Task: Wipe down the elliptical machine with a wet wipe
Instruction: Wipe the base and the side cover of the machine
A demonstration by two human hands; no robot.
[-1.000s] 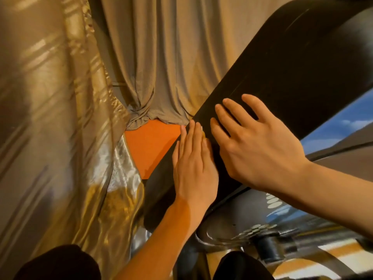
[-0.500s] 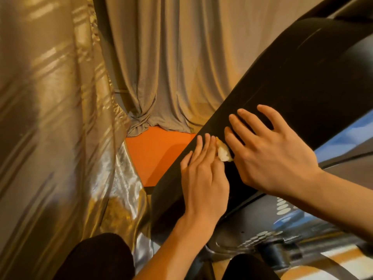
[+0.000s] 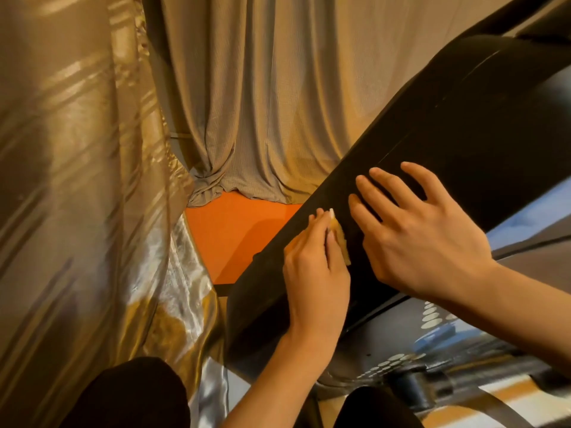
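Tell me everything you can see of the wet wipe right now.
Only a narrow strip of the wet wipe shows; the rest is hidden under the left hand. It looks pale and yellowish in this light, crumpled or folded, and lies pressed flat against the black elliptical housing. It peeks out beside the left fingers, just short of the right hand, which rests spread on the same panel.

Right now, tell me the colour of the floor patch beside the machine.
Bright orange floor patch, head view.

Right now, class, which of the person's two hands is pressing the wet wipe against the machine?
The left hand: the wet wipe shows beside its fingers. The right hand lies spread and bare on the black cover.
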